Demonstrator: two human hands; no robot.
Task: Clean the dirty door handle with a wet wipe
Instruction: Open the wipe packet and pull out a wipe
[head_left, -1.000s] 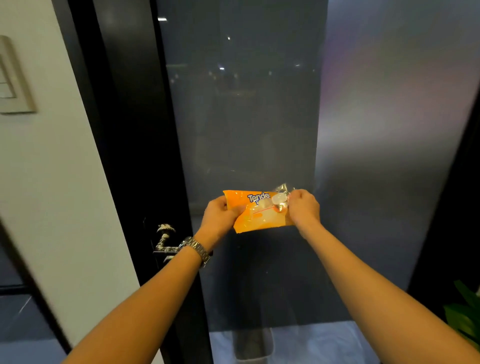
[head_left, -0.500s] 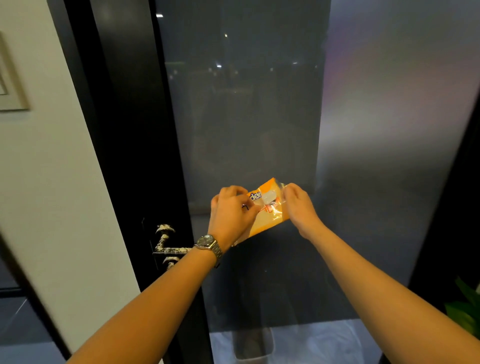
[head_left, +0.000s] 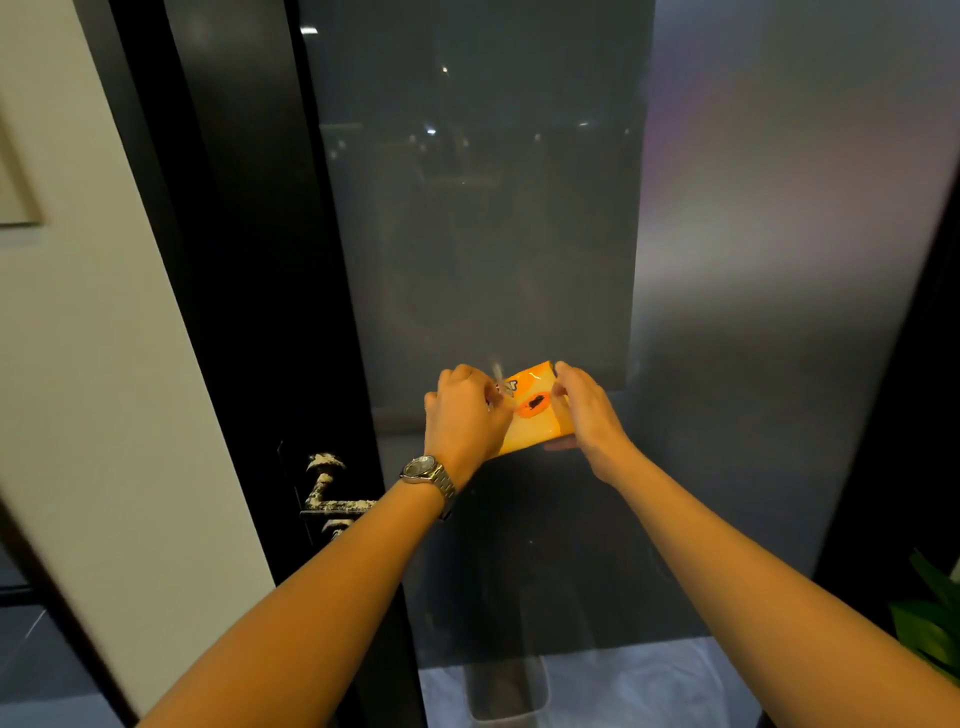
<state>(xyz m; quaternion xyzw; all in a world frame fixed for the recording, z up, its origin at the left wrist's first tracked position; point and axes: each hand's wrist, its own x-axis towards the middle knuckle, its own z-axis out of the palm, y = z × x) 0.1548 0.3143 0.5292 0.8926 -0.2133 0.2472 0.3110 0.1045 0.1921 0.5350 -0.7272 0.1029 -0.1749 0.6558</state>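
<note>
Right hand (head_left: 584, 415) grips the orange wipe pack (head_left: 535, 415); left hand (head_left: 465, 415) pinches at its flap, right of the door handle (head_left: 332, 496). Best peel slowly, holding the pack steady.

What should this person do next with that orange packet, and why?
Probably pull one wipe out. Both hands hold the orange wipe packet in front of the glass: the left hand pinches at its top, the right hand steadies its side. No loose wipe shows yet, and the door handle, down to the left, is caked with pale grime.
</note>
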